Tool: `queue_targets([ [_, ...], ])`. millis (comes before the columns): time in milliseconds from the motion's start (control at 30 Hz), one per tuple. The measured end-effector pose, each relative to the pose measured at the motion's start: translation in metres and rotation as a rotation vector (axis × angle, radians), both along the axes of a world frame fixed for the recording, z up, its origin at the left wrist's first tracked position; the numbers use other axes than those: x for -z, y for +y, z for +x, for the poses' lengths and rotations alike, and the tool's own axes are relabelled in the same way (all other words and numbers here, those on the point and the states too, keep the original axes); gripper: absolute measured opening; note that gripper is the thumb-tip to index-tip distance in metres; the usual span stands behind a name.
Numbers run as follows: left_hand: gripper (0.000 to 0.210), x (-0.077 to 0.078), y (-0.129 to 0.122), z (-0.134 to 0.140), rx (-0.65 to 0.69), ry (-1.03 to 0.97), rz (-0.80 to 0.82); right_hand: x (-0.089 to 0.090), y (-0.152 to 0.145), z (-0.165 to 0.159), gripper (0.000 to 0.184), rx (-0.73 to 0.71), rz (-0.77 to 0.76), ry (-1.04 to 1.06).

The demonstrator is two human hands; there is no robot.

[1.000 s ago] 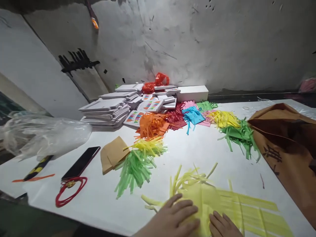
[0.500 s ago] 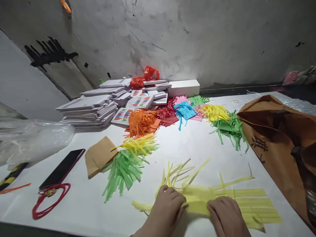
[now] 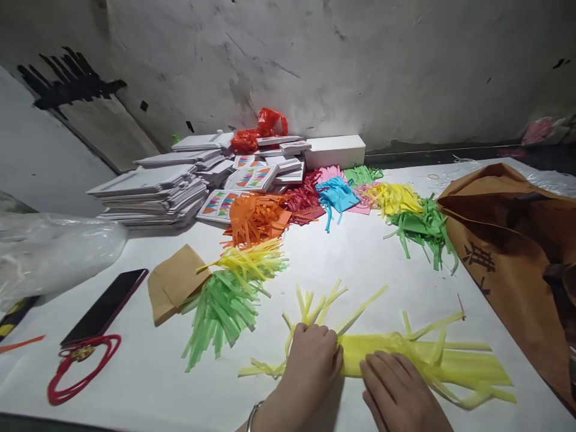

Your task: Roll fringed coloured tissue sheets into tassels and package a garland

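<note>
A sheet of yellow fringed tissue paper point(image 3: 353, 355) lies flat on the white table, its cut strips spreading to the left and right. My left hand point(image 3: 312, 357) has its fingers curled on the left part of the sheet, gripping it. My right hand point(image 3: 396, 387) rests on the sheet's near edge, fingers stretched out and lying flat. Between the two hands a smooth band of the yellow paper shows. Part of the sheet is hidden under both hands.
Left of the sheet lie a green tissue fringe point(image 3: 222, 318), a brown paper packet point(image 3: 175, 279) and a phone point(image 3: 105, 306) with a red cord point(image 3: 85, 372). Orange fringe point(image 3: 258, 219), stacked white packets point(image 3: 153, 192) and a white box point(image 3: 335, 152) stand behind. A brown bag point(image 3: 504, 258) is at right.
My right hand has shifted left and flattened onto the sheet. The middle of the yellow paper, raised before, now lies smoother, and some right-hand strips have fallen across one another. The view shifted slightly.
</note>
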State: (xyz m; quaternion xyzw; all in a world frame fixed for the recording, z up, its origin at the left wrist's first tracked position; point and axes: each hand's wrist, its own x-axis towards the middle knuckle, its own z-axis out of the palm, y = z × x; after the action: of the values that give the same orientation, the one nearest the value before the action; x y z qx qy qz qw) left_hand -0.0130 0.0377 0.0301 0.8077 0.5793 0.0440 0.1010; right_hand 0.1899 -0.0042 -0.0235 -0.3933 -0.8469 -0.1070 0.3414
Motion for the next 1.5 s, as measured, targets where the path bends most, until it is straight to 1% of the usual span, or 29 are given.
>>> queue_targets([
  [67,0.018,-0.003,-0.001,-0.002,-0.006,-0.008,-0.007,0.011,-0.002,-0.006,0.034,0.053,0.023,0.044],
  [100,0.015,-0.004,-0.002,-0.003,-0.011,-0.035,0.016,0.015,-0.001,-0.007,0.037,0.056,0.034,0.053],
  [133,0.012,-0.006,-0.004,-0.004,-0.007,-0.079,0.064,0.017,-0.001,-0.009,0.038,0.061,0.05,0.078],
  [167,0.015,-0.007,-0.007,-0.005,0.018,-0.133,0.129,0.016,0.0,-0.01,0.038,0.069,0.057,0.1],
  [233,0.03,-0.006,-0.014,-0.006,0.129,-0.233,0.28,0.009,0.0,-0.01,0.032,0.052,0.016,0.084],
  [267,0.031,-0.004,-0.018,-0.006,0.199,-0.263,0.337,0.004,-0.001,-0.011,0.03,0.035,-0.02,0.068],
  [333,0.019,0.003,-0.025,-0.006,0.301,-0.271,0.382,-0.005,-0.003,-0.012,0.025,0.021,-0.074,0.061],
  [367,0.015,0.008,-0.027,-0.007,0.324,-0.273,0.389,-0.008,-0.004,-0.013,0.025,0.015,-0.088,0.059],
  [400,0.016,0.012,-0.029,-0.008,0.332,-0.279,0.388,-0.01,-0.005,-0.013,0.027,0.013,-0.078,0.065],
  [500,0.018,0.021,-0.033,-0.013,0.325,-0.308,0.358,-0.01,-0.008,-0.008,0.038,0.017,-0.061,0.034],
  [533,0.019,0.021,-0.034,-0.016,0.314,-0.314,0.338,-0.009,-0.008,-0.005,0.038,0.013,-0.081,0.027],
  [600,0.021,0.019,-0.035,-0.019,0.274,-0.315,0.303,-0.009,-0.008,0.001,0.032,0.029,-0.15,0.039],
  [700,0.021,0.014,-0.036,-0.018,0.171,-0.281,0.275,-0.013,-0.003,0.004,0.025,0.125,-0.238,0.063],
  [800,0.021,0.012,-0.032,-0.01,0.035,-0.194,0.274,-0.015,0.009,0.001,0.03,0.217,-0.264,-0.017],
  [867,0.02,0.012,-0.027,-0.004,-0.026,-0.129,0.278,-0.014,0.019,-0.001,0.032,0.227,-0.264,-0.063],
  [933,0.018,0.013,-0.023,-0.001,-0.052,-0.081,0.272,-0.013,0.026,0.0,0.033,0.218,-0.26,-0.074],
  [1000,0.015,0.014,-0.02,0.0,-0.056,-0.055,0.251,-0.014,0.029,0.002,0.032,0.222,-0.256,-0.073],
  [1067,0.014,0.015,-0.019,0.0,-0.058,-0.045,0.23,-0.019,0.027,0.002,0.024,0.243,-0.225,-0.036],
  [1100,0.013,0.016,-0.019,0.0,-0.06,-0.047,0.225,-0.021,0.025,0.001,0.018,0.227,-0.202,0.009],
  [1133,0.012,0.016,-0.019,-0.001,-0.061,-0.052,0.221,-0.023,0.022,-0.001,0.014,0.186,-0.175,0.063],
  [1167,0.012,0.016,-0.019,-0.001,-0.067,-0.058,0.219,-0.025,0.019,-0.004,0.014,0.124,-0.149,0.113],
  [1233,0.012,0.014,-0.02,-0.002,-0.077,-0.091,0.221,-0.025,0.015,-0.01,0.018,-0.011,-0.131,0.163],
  [1267,0.012,0.012,-0.02,-0.002,-0.07,-0.12,0.222,-0.024,0.014,-0.012,0.021,-0.051,-0.144,0.153],
  [1333,0.014,0.009,-0.023,-0.005,-0.01,-0.196,0.24,-0.02,0.013,-0.016,0.027,-0.065,-0.183,0.124],
  [1400,0.017,0.009,-0.026,-0.007,0.094,-0.261,0.276,-0.018,0.013,-0.018,0.027,-0.068,-0.235,0.138],
  [1500,0.013,0.014,-0.029,-0.011,0.187,-0.305,0.355,-0.019,0.013,-0.022,0.023,-0.073,-0.252,0.163],
])
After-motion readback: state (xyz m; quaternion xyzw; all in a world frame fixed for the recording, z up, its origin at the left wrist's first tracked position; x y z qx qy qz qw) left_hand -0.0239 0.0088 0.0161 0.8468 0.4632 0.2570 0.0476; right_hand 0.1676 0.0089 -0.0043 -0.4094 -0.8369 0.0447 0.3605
